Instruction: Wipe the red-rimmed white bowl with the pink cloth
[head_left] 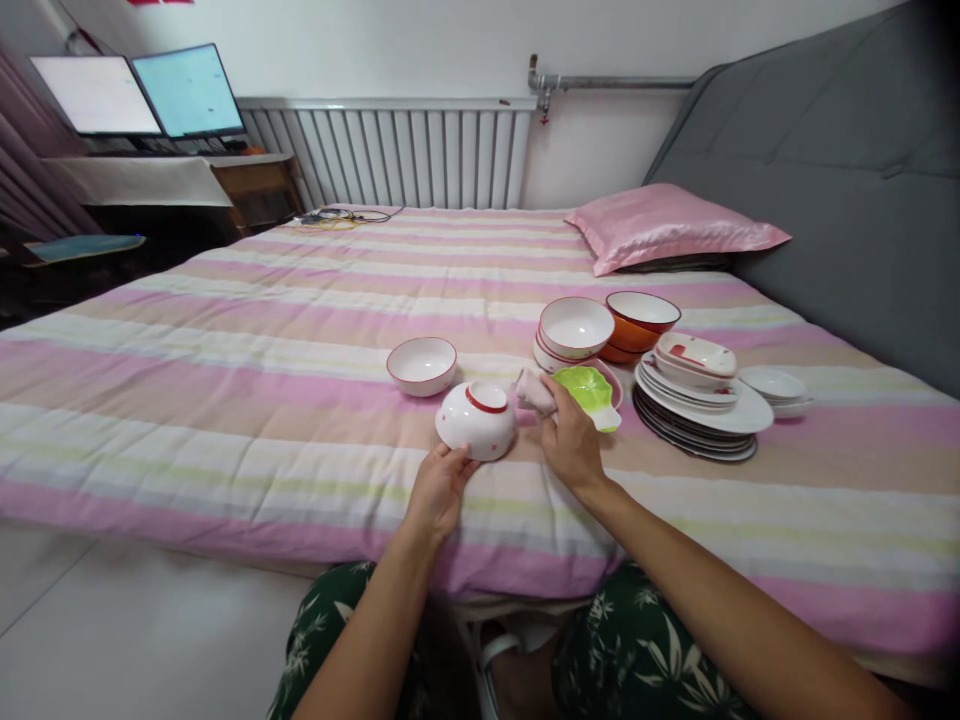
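Observation:
My left hand (pixel 441 485) grips the edge of a white bowl (pixel 480 425) with a red foot ring. The bowl is tipped over, its outer side and base facing up. To its right, my right hand (pixel 571 435) pinches a bunched pale pink cloth (pixel 534 392), a small distance away from the bowl. A second white bowl with a red rim (pixel 421 368) stands upright on the bed behind the held one. Just past my right hand lies a green leaf-shaped dish (pixel 585 386), partly covered by my fingers.
Stacked white bowls (pixel 576 325) and orange bowls (pixel 637 325) stand behind the green dish. Right of them is a pile of plates (pixel 705 405) with small dishes on top, then small white saucers (pixel 776 385). A pink pillow (pixel 675 225) and cables (pixel 345 215) lie farther back on the striped bed (pixel 247 400).

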